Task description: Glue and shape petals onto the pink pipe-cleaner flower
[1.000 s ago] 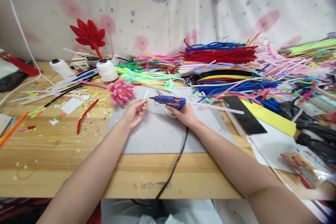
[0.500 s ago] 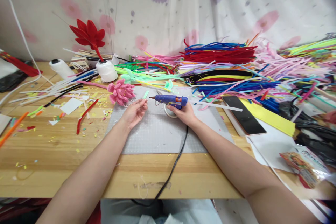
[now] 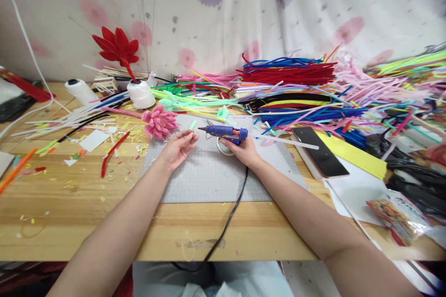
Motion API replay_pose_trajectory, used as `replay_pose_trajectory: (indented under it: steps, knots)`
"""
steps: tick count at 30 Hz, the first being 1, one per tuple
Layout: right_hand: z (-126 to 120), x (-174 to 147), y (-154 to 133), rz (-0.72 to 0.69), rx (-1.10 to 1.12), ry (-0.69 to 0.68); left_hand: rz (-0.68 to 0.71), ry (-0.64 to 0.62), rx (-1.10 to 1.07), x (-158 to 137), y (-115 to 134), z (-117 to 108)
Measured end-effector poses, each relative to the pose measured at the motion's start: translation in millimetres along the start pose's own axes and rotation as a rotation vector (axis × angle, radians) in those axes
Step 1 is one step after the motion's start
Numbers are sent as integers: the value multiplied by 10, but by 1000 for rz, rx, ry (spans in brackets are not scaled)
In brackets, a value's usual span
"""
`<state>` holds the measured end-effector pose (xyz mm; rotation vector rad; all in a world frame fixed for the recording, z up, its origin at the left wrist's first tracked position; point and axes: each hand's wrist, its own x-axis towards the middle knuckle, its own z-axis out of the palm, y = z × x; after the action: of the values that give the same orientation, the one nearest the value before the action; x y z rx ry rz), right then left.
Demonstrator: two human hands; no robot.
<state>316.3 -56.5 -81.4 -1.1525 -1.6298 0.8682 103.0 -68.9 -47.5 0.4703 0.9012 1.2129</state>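
My right hand (image 3: 244, 149) is wrapped round a blue hot glue gun (image 3: 226, 133), its nozzle pointing left and a long clear glue stick (image 3: 296, 142) sticking out of its back. Just left of the nozzle, my left hand (image 3: 179, 149) is closed in a pinch; whatever lies between its fingertips is too small to make out. A short mint-green strip (image 3: 193, 125) shows just beyond those fingertips, and I cannot tell whether they touch it. Behind the left hand lies a pink fuzzy flower (image 3: 160, 123) beside tiny clear beads. Under the glue gun, a round silvery object (image 3: 226, 147) is partly hidden.
A grey cutting mat (image 3: 209, 185) lies beneath both hands, with the gun's black cord (image 3: 232, 216) crossing it. Bundles of coloured pipe cleaners (image 3: 289, 74) line the back. A red flower (image 3: 120, 48) stands in a white spool (image 3: 140, 95). A phone (image 3: 320, 151) lies at right.
My left hand has shifted slightly right, closer under the nozzle, still pinched. The glue gun stays nearly in place in my right hand. The view has moved a little.
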Motion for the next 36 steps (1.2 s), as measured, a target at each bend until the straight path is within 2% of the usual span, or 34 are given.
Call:
replay_pose_trajectory:
  steps: [9,14,17,20,24,27,30,36]
  knots:
    - [-17,-17,-7,18,4,-15,8,13,28,11,-5,-27]
    - [3,-23,-14,18,26,-1,9,-34,31,9,-3,-36]
    - [23,-6,-67,21,70,83,7,-79,52,-1,-1,-42]
    - [-38,34,-152,76,88,232,19,-119,105,-11,-12,-43]
    - [-283,84,-199,126,53,405,84,-81,162,-16,-47,-29]
    - [-441,85,-158,137,19,462,124,-57,159,-16,-69,-16]
    - [-430,52,-121,133,15,389,114,-65,150,-22,-78,-8]
    - [-102,-33,-152,63,121,50,11,-52,153,-39,-61,1]
